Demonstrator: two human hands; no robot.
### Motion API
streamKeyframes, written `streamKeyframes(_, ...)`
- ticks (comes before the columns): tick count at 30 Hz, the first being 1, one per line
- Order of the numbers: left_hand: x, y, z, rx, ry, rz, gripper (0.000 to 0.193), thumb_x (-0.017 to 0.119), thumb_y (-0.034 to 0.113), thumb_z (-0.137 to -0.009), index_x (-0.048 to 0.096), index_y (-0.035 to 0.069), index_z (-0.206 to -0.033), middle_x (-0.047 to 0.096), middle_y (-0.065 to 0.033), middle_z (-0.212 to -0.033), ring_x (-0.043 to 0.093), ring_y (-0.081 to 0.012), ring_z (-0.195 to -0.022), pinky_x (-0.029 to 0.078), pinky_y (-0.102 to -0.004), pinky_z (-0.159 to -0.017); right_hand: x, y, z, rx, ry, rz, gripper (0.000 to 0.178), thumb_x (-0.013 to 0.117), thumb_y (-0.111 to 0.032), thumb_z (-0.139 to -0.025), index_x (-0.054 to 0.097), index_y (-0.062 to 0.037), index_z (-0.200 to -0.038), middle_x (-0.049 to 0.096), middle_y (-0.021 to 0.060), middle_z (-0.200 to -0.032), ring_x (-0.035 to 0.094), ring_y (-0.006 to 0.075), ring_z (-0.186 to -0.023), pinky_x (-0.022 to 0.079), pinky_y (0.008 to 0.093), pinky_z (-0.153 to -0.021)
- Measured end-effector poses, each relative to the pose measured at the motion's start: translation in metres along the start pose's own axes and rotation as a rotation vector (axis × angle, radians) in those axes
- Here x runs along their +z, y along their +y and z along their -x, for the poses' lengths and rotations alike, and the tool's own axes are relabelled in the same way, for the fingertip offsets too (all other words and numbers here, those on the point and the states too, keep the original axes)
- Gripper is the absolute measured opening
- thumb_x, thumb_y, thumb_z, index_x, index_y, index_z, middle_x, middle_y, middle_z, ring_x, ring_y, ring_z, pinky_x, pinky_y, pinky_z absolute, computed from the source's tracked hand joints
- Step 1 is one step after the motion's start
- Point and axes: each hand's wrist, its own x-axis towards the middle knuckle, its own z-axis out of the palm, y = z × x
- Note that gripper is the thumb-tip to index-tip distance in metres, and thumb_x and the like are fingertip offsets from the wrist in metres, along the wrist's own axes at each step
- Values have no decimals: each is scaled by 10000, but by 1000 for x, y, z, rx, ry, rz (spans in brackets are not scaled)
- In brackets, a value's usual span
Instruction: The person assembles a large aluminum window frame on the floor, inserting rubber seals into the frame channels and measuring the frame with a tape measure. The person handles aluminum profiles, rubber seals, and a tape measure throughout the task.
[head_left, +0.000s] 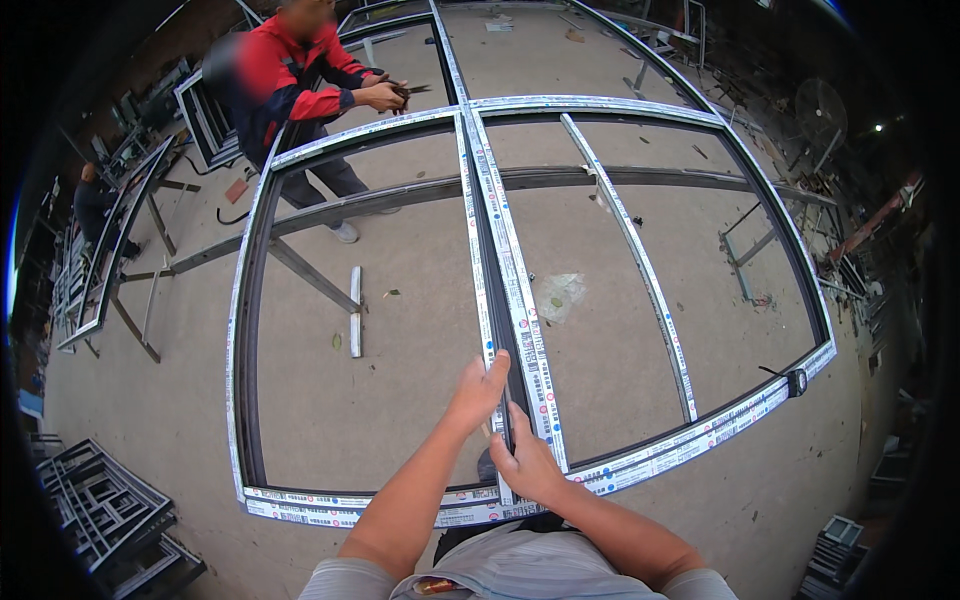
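Room to reach down through the frame [236, 330] lies on either side of its central bars [517, 280]. Right of them a slim bar [637, 250] narrows the way; beyond, a dark rail [430, 187] crosses beneath, and a person in red [300, 80] stands at far left.

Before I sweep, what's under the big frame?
Under the big frame, a long rail, clear plastic and floor show through its openings. What's directly beneath its bars is covered.
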Motion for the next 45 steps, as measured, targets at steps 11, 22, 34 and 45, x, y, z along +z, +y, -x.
streamKeyframes(11, -10, -13, -13, -46, 15, 50, 601, 571, 581, -1104, 678, 5, -972, 642, -53, -800, 601, -155, -719, 495, -360, -661, 12, -2, -17, -11, -2, -19, 731, 567, -266, -1091, 237, 121, -1616, 728, 341, -1003, 752, 505, -938, 567, 548, -838)
streamKeyframes(22, -7, -24, -19, -32, 36, -17, 632, 565, 610, -1097, 691, 3, -972, 651, -60, -789, 612, -170, -722, 504, -372, -675, 21, 14, -21, -33, 28, 47, 744, 556, -266, -1078, 211, 73, -1642, 710, 366, -1035, 727, 541, -911, 568, 598, -839)
streamKeyframes(34, -5, -28, -22, -1, 18, 39, 619, 538, 592, -1116, 687, 6, -983, 637, -52, -785, 598, -150, -729, 498, -352, -679, 19, 13, -25, -35, 3, 25, 759, 557, -260, -1073, 177, 42, -1657, 705, 376, -1061, 723, 551, -928, 556, 614, -875)
streamKeyframes(45, -2, -39, -35, 27, -2, -88, 716, 481, 674, -1102, 679, -2, -971, 686, -119, -805, 682, -230, -793, 544, -417, -747, 24, 26, -30, -85, 67, 47, 713, 575, -187, -1067, 222, 107, -1612, 699, 396, -1031, 712, 562, -901, 558, 622, -817)
